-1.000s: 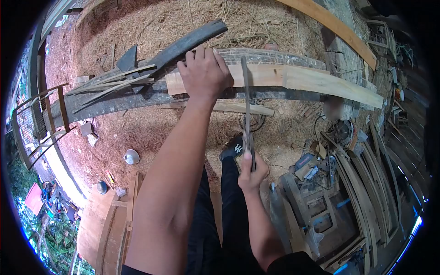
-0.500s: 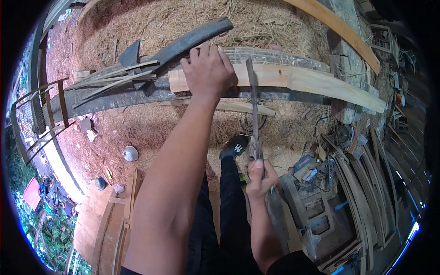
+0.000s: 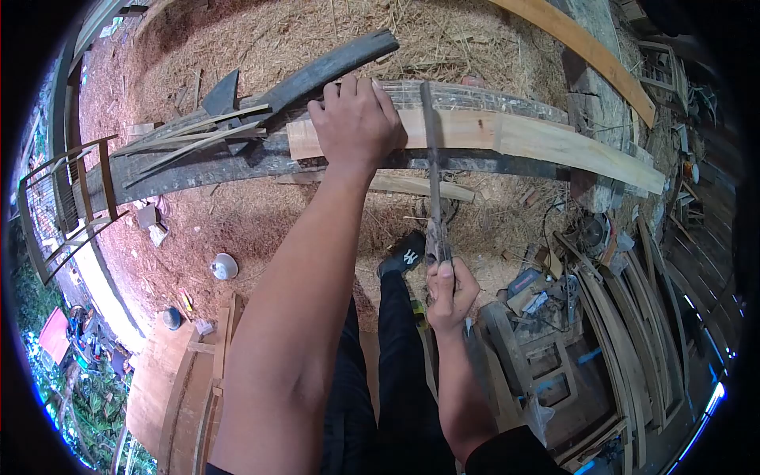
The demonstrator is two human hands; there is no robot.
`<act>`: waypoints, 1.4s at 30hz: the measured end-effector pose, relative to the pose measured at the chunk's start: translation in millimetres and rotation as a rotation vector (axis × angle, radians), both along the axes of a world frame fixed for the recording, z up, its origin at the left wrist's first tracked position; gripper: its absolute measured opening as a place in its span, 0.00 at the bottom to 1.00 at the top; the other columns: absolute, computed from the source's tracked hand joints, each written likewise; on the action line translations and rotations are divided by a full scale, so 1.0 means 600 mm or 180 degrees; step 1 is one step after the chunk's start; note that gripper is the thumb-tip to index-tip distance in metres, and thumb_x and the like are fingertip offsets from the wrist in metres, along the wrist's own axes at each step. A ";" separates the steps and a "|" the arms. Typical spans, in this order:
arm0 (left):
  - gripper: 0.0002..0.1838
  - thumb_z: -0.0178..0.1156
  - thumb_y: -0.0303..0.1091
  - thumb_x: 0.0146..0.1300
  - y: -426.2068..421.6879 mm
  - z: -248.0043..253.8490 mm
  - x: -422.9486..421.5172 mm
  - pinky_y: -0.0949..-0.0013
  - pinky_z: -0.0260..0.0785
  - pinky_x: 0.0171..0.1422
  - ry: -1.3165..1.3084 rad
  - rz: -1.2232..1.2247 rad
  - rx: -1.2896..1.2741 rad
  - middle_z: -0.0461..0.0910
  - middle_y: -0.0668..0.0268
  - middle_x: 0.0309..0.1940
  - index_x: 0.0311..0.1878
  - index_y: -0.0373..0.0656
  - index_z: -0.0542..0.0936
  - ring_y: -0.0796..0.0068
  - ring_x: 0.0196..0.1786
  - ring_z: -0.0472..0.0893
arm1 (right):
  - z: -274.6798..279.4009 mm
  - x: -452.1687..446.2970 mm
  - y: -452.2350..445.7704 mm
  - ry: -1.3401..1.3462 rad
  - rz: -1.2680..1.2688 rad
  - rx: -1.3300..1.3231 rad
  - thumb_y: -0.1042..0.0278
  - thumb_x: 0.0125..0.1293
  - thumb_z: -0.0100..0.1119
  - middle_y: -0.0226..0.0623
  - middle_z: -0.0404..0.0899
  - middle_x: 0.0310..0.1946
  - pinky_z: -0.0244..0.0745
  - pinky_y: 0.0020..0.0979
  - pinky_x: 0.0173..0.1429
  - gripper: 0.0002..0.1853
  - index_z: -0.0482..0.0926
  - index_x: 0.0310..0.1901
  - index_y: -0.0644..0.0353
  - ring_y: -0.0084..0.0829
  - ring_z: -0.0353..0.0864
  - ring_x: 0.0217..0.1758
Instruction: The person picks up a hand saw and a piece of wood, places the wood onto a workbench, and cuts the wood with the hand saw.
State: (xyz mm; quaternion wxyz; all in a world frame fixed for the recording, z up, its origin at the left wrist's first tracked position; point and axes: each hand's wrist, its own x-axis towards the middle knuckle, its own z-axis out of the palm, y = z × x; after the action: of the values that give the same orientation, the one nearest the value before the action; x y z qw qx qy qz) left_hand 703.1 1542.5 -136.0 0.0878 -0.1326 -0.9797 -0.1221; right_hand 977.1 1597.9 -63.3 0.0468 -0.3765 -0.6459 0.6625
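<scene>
Nearest the body, a saw (image 3: 434, 174) was gripped by the right hand (image 3: 451, 293), its fingers clamped on the grimy handle. The long, narrow grey blade was laid crosswise over a pale board (image 3: 463, 129), its tip carried past the far edge; whether wood had been cut there could not be told. The board, cream-yellow and marked with a few small knots, was crossed by a line right of the blade. Its left part was covered by the left hand (image 3: 356, 125), whose fingers were bent over the far edge; with the tips hidden, whether they were clamped could not be told.

The board was borne by a long, weathered table (image 3: 475, 96), streaked and speckled with white. Thin strips (image 3: 229, 119) and a blackened plank (image 3: 332, 67) were strewn over its left half. Around it, the floor (image 3: 194, 206) was covered with shavings. Curved timbers (image 3: 625, 332) were stacked at the right, and greenery (image 3: 95, 404) was glimpsed outside, at lower left.
</scene>
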 end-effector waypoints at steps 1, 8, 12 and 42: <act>0.14 0.55 0.41 0.75 -0.001 -0.002 -0.001 0.49 0.67 0.51 0.0025 0.0003 -0.0002 0.84 0.64 0.38 0.38 0.45 0.85 0.59 0.46 0.82 | -0.001 -0.001 -0.001 0.0006 -0.0005 -0.0007 0.54 0.85 0.52 0.23 0.65 0.19 0.58 0.24 0.29 0.22 0.75 0.33 0.63 0.16 0.62 0.22; 0.14 0.55 0.42 0.75 0.000 0.001 -0.001 0.49 0.67 0.52 -0.0106 0.0032 0.0032 0.83 0.65 0.40 0.38 0.47 0.85 0.59 0.47 0.81 | 0.007 0.014 -0.009 -0.0184 -0.0148 -0.0094 0.53 0.83 0.53 0.22 0.66 0.20 0.55 0.26 0.29 0.22 0.77 0.33 0.63 0.15 0.62 0.23; 0.13 0.56 0.41 0.73 -0.001 -0.002 -0.003 0.49 0.67 0.52 -0.0151 -0.0019 0.0019 0.84 0.64 0.42 0.38 0.46 0.85 0.58 0.48 0.81 | 0.009 0.007 -0.008 -0.0271 -0.0235 -0.0048 0.54 0.83 0.53 0.23 0.67 0.20 0.56 0.26 0.29 0.22 0.76 0.32 0.63 0.15 0.63 0.23; 0.13 0.56 0.40 0.72 0.000 0.002 -0.002 0.47 0.65 0.55 -0.0300 0.0017 0.0064 0.85 0.62 0.44 0.39 0.45 0.85 0.57 0.50 0.80 | -0.025 0.031 -0.006 -0.0294 -0.0122 -0.0039 0.56 0.81 0.57 0.23 0.68 0.20 0.58 0.26 0.30 0.22 0.71 0.29 0.60 0.15 0.65 0.25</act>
State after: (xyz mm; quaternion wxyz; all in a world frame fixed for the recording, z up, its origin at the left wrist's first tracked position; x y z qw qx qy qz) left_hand 701.9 1542.4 -134.6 0.0433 -0.1232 -0.9818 -0.1377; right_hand 995.5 1594.3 -78.5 0.0272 -0.4193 -0.6359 0.6473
